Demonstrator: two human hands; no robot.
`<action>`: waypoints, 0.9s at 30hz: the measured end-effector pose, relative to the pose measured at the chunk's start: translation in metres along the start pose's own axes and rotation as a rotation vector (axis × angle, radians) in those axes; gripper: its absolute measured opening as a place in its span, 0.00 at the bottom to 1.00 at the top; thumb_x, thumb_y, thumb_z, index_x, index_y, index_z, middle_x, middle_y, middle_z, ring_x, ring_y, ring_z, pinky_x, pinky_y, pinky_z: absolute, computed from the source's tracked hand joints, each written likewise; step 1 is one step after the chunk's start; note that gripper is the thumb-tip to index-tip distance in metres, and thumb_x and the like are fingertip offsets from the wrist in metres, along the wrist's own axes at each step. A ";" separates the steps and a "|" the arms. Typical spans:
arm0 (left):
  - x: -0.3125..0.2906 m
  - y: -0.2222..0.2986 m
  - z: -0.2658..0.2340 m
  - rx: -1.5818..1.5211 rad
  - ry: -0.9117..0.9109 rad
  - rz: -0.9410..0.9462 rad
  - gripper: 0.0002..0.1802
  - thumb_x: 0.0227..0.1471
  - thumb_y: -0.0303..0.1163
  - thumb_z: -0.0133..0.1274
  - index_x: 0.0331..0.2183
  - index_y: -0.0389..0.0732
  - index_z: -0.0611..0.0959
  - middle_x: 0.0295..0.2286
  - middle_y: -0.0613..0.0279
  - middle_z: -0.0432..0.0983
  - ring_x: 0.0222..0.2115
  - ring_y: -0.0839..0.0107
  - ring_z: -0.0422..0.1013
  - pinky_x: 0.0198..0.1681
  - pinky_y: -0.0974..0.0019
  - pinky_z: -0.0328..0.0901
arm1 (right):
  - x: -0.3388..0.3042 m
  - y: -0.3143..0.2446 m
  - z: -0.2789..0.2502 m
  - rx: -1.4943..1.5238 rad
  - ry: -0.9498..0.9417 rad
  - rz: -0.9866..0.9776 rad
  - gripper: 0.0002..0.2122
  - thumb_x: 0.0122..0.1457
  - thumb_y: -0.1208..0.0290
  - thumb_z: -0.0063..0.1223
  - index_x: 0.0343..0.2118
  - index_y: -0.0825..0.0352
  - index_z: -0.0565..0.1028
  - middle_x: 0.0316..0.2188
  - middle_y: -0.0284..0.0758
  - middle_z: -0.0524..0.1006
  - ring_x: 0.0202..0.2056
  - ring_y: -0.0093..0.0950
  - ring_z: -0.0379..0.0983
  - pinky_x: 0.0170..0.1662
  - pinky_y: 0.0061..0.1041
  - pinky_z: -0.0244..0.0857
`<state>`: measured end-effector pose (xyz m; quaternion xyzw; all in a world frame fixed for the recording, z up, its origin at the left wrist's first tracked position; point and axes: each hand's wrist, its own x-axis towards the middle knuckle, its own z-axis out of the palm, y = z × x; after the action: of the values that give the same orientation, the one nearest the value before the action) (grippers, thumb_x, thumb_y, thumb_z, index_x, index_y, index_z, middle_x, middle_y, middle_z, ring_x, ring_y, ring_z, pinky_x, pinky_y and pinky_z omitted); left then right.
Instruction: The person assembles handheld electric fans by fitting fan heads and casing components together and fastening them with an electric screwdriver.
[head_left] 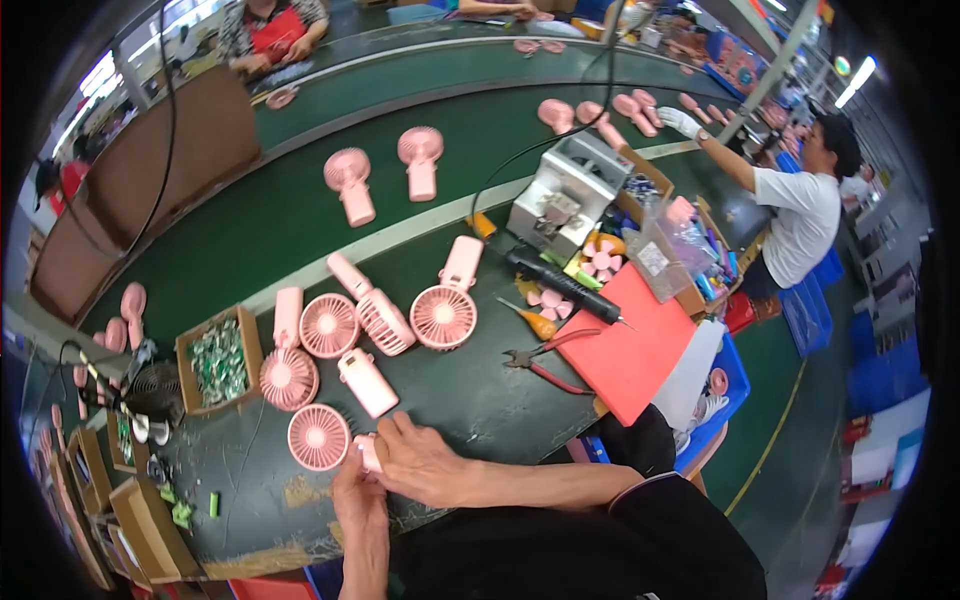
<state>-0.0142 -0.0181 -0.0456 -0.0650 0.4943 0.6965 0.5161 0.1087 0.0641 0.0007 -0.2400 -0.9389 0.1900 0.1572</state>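
Observation:
Near the table's front edge, both my hands are on a pink handheld fan [319, 437], which lies with its round grille to the left. My right hand [425, 462] curls over its short handle from the right. The fingers of my left hand [360, 492] press on the handle close to the grille, partly hiding it. Just beyond lie several more pink fans, among them a fan standing grille-right [385, 322], a fan with its grille facing up [443, 317] and a fan with its handle toward me [368, 383].
A cardboard box [218, 360] of small green-and-silver parts stands left. To the right are red-handled pliers [550, 360], a black electric screwdriver [562, 283], a red sheet [630, 345] and a grey-white machine [570, 190]. Beyond runs a green conveyor [280, 215] with fans; a gloved co-worker [800, 200] reaches over it.

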 end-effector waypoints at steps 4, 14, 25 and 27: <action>-0.001 -0.004 0.008 0.003 -0.049 0.008 0.12 0.55 0.29 0.54 0.40 0.32 0.80 0.35 0.59 0.78 0.34 0.72 0.75 0.37 0.68 0.70 | -0.001 0.008 0.006 -0.115 0.104 0.004 0.14 0.43 0.65 0.56 0.30 0.70 0.74 0.29 0.40 0.68 0.34 0.38 0.66 0.32 0.35 0.64; -0.017 0.006 0.011 0.042 -0.117 0.203 0.13 0.57 0.29 0.53 0.40 0.30 0.80 0.35 0.52 0.79 0.35 0.68 0.77 0.42 0.64 0.72 | -0.013 0.008 -0.005 0.130 0.112 0.034 0.20 0.39 0.71 0.66 0.35 0.72 0.72 0.32 0.42 0.69 0.33 0.42 0.70 0.34 0.36 0.67; -0.031 0.037 0.019 0.284 -0.369 0.349 0.20 0.55 0.29 0.52 0.47 0.28 0.73 0.40 0.42 0.76 0.42 0.53 0.75 0.48 0.51 0.70 | 0.006 0.031 -0.024 1.334 -0.637 0.476 0.11 0.50 0.73 0.64 0.34 0.72 0.78 0.26 0.36 0.80 0.25 0.19 0.75 0.25 0.15 0.62; -0.029 0.038 0.018 0.245 -0.403 0.355 0.16 0.56 0.26 0.52 0.46 0.27 0.76 0.40 0.48 0.77 0.41 0.63 0.75 0.48 0.60 0.69 | 0.008 0.033 -0.023 1.272 -0.696 0.476 0.10 0.50 0.73 0.63 0.33 0.72 0.78 0.24 0.37 0.80 0.22 0.20 0.74 0.23 0.14 0.60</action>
<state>-0.0234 -0.0230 0.0049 0.2250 0.4657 0.7099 0.4781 0.1237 0.1014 0.0086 -0.2257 -0.5670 0.7876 -0.0849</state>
